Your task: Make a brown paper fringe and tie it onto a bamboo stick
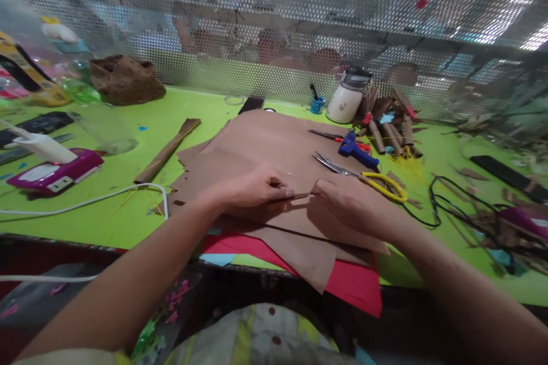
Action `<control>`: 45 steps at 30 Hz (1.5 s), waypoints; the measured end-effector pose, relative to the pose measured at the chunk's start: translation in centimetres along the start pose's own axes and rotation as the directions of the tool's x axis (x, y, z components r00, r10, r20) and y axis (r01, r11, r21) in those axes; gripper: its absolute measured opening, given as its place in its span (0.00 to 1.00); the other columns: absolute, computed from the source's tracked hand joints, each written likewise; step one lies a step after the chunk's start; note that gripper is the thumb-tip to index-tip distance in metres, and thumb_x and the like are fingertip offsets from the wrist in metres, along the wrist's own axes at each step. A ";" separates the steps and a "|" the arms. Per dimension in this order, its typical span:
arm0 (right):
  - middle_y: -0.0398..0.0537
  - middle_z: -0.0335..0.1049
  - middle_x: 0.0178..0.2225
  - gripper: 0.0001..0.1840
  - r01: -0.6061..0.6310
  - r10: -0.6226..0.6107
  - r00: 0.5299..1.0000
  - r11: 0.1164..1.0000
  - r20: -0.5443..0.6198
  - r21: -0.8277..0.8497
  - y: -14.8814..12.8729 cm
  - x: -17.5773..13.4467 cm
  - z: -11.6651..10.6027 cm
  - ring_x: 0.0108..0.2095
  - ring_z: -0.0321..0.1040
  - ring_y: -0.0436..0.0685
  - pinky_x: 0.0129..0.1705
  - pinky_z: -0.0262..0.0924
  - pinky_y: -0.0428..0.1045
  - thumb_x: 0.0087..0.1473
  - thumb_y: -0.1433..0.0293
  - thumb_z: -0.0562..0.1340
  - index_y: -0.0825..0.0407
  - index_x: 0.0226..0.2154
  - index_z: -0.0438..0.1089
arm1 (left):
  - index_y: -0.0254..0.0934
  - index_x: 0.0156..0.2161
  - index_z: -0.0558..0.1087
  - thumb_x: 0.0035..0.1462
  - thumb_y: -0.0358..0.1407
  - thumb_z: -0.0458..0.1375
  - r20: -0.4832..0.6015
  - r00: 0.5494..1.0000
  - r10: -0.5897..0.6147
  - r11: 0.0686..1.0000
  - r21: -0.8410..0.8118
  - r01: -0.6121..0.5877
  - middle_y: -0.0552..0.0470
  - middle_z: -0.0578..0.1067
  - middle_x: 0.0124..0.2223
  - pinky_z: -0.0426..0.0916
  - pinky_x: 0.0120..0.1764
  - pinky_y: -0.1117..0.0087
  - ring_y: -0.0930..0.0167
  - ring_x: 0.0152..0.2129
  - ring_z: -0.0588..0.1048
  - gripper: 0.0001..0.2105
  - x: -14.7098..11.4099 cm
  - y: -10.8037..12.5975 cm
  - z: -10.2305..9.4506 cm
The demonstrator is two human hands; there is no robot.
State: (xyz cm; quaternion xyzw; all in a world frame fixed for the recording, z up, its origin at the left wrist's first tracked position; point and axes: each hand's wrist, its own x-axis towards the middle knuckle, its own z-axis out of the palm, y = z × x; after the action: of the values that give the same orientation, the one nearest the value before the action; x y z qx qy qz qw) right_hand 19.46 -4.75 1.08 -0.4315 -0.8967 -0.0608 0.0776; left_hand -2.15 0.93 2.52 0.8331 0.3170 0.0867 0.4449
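Note:
Between my hands, over a stack of brown paper sheets (261, 137), runs a thin brown strip (303, 195) that looks like paper. My left hand (257, 185) is closed, pinching the strip's left end between thumb and fingers. On the other end, my right hand (342, 197) is closed too, its fingertips pressed together. Just beyond the right hand lie yellow-handled scissors (387, 185), blades pointing left. A blue glue gun (355, 150) rests behind them, beside another pair of scissors (323, 134). Red paper (355, 285) sticks out under the brown sheets at the table's front edge.
A rolled brown paper bundle (166, 151) lies left of the sheets. Further left are a purple power strip (55, 171), a white cable (145, 185) and a clear cup (111, 131). A white jar (347, 97) and several small bundles (394, 131) stand back right. A black cable (432, 199) curls at right.

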 end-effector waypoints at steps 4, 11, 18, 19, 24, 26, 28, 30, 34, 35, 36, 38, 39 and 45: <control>0.49 0.64 0.26 0.08 0.011 -0.010 0.999 0.999 -0.051 0.032 0.4 0.2 -0.4 0.25 0.57 0.52 0.26 0.45 0.47 0.54 0.77 0.53 0.54 0.28 0.65 | 0.33 0.25 0.74 0.54 0.42 0.56 0.063 0.998 -0.027 0.969 -0.245 0.042 0.53 0.73 0.21 0.60 0.27 0.75 0.74 0.21 0.68 0.15 -0.1 0.1 0.2; 0.48 0.70 0.30 0.05 -0.058 0.118 0.985 0.911 -0.122 0.409 1.7 1.0 -0.3 0.30 0.65 0.52 0.33 0.57 0.47 0.53 0.74 0.57 0.54 0.34 0.69 | 0.31 0.31 0.72 0.46 0.41 0.64 0.148 0.979 -0.142 0.739 -0.641 0.205 0.48 0.76 0.25 0.68 0.30 0.67 0.68 0.24 0.74 0.13 0.1 -0.6 0.9; 0.50 0.71 0.37 0.22 -0.110 0.252 0.966 0.191 0.060 0.975 3.3 1.4 0.7 0.35 0.70 0.53 0.39 0.64 0.51 0.49 0.70 0.63 0.54 0.48 0.65 | 0.29 0.30 0.73 0.45 0.38 0.65 0.035 0.993 -0.115 0.734 -0.671 0.108 0.49 0.75 0.24 0.56 0.19 0.77 0.78 0.16 0.66 0.12 0.7 -1.7 0.6; 0.50 0.71 0.37 0.23 -0.103 0.240 0.968 0.123 0.071 0.987 3.1 1.5 0.7 0.35 0.71 0.53 0.39 0.64 0.50 0.48 0.70 0.64 0.55 0.49 0.64 | 0.29 0.29 0.73 0.46 0.39 0.64 0.022 0.994 -0.106 0.745 -0.661 0.094 0.49 0.75 0.24 0.52 0.18 0.77 0.79 0.16 0.64 0.12 0.7 -1.8 0.6; 0.50 0.73 0.34 0.21 -0.128 0.215 0.969 0.010 0.123 0.992 1.5 2.6 0.4 0.32 0.71 0.52 0.35 0.64 0.49 0.49 0.67 0.65 0.55 0.46 0.66 | 0.29 0.28 0.74 0.49 0.39 0.62 -0.009 0.997 -0.078 0.752 -0.657 0.053 0.50 0.73 0.23 0.40 0.17 0.74 0.81 0.14 0.54 0.12 0.9 -2.1 0.3; 0.47 0.73 0.29 0.16 -0.134 0.268 0.956 0.027 0.122 0.991 1.0 3.1 0.6 0.29 0.69 0.50 0.33 0.64 0.48 0.50 0.65 0.64 0.56 0.41 0.68 | 0.29 0.28 0.74 0.49 0.40 0.61 -0.016 0.997 -0.069 0.754 -0.655 0.042 0.50 0.73 0.23 0.39 0.18 0.74 0.81 0.14 0.53 0.12 0.9 -2.1 0.3; 0.45 0.72 0.26 0.15 -0.130 0.322 0.940 0.033 0.113 0.991 0.8 3.5 0.9 0.25 0.68 0.48 0.30 0.63 0.47 0.49 0.63 0.64 0.56 0.36 0.69 | 0.29 0.29 0.74 0.50 0.40 0.61 -0.013 0.997 -0.073 0.758 -0.650 0.047 0.50 0.73 0.23 0.38 0.18 0.74 0.81 0.14 0.53 0.12 0.8 -2.1 0.4; 0.44 0.72 0.25 0.15 -0.131 0.341 0.934 0.040 0.110 0.991 0.7 3.7 1.3 0.24 0.67 0.48 0.30 0.63 0.47 0.49 0.61 0.64 0.55 0.37 0.69 | 0.29 0.32 0.74 0.49 0.41 0.61 -0.008 0.996 -0.085 0.759 -0.648 0.060 0.49 0.74 0.24 0.39 0.19 0.74 0.80 0.14 0.55 0.13 0.8 -2.0 0.6; 0.42 0.70 0.25 0.17 -0.131 0.376 0.924 0.134 0.072 0.982 0.9 3.5 1.8 0.24 0.65 0.47 0.30 0.61 0.47 0.51 0.62 0.62 0.55 0.41 0.69 | 0.29 0.35 0.74 0.48 0.42 0.62 0.012 0.994 -0.109 0.738 -0.669 0.089 0.44 0.76 0.29 0.40 0.19 0.74 0.78 0.18 0.63 0.15 1.0 -2.1 1.1; 0.42 0.69 0.24 0.17 -0.127 0.380 0.923 0.159 0.058 0.979 0.9 3.4 1.9 0.23 0.64 0.47 0.30 0.60 0.46 0.51 0.62 0.62 0.56 0.41 0.69 | 0.29 0.34 0.73 0.49 0.42 0.61 0.018 0.994 -0.103 0.734 -0.674 0.089 0.45 0.75 0.29 0.40 0.19 0.74 0.79 0.18 0.62 0.15 1.1 -2.1 1.2; 0.41 0.68 0.24 0.17 -0.122 0.383 0.923 0.181 0.044 0.976 0.9 3.4 1.9 0.23 0.63 0.47 0.29 0.59 0.46 0.52 0.62 0.61 0.56 0.41 0.69 | 0.29 0.32 0.73 0.48 0.42 0.62 0.021 0.995 -0.095 0.731 -0.677 0.084 0.47 0.74 0.27 0.39 0.19 0.74 0.79 0.17 0.61 0.14 1.2 -2.1 1.3; 0.40 0.66 0.23 0.16 -0.113 0.385 0.923 0.218 0.021 0.969 0.9 3.3 1.9 0.22 0.61 0.47 0.27 0.58 0.46 0.52 0.63 0.61 0.56 0.41 0.69 | 0.29 0.29 0.72 0.48 0.41 0.63 0.017 0.996 -0.086 0.729 -0.680 0.075 0.54 0.68 0.22 0.40 0.19 0.75 0.81 0.16 0.56 0.13 1.2 -2.0 1.4; 0.40 0.65 0.22 0.16 -0.111 0.386 0.922 0.233 0.013 0.966 0.9 3.3 1.8 0.22 0.60 0.47 0.26 0.57 0.45 0.52 0.63 0.60 0.56 0.40 0.69 | 0.30 0.28 0.71 0.47 0.41 0.63 0.014 0.996 -0.092 0.729 -0.681 0.077 0.57 0.64 0.20 0.40 0.19 0.75 0.82 0.16 0.55 0.13 1.3 -2.0 1.4; 0.41 0.64 0.22 0.15 -0.100 0.386 0.922 0.240 -0.001 0.966 0.8 3.0 2.0 0.22 0.60 0.48 0.26 0.57 0.45 0.52 0.64 0.60 0.55 0.40 0.69 | 0.31 0.23 0.67 0.46 0.41 0.64 0.018 0.994 -0.110 0.734 -0.673 0.094 0.59 0.60 0.19 0.42 0.19 0.76 0.82 0.16 0.53 0.15 1.2 -1.5 1.4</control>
State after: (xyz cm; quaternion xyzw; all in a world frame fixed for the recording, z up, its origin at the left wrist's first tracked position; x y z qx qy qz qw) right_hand 18.09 -1.57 -0.25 -0.4223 -0.6574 0.4476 0.4349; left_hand -1.29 1.24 0.33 0.5969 0.3148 0.1803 0.7156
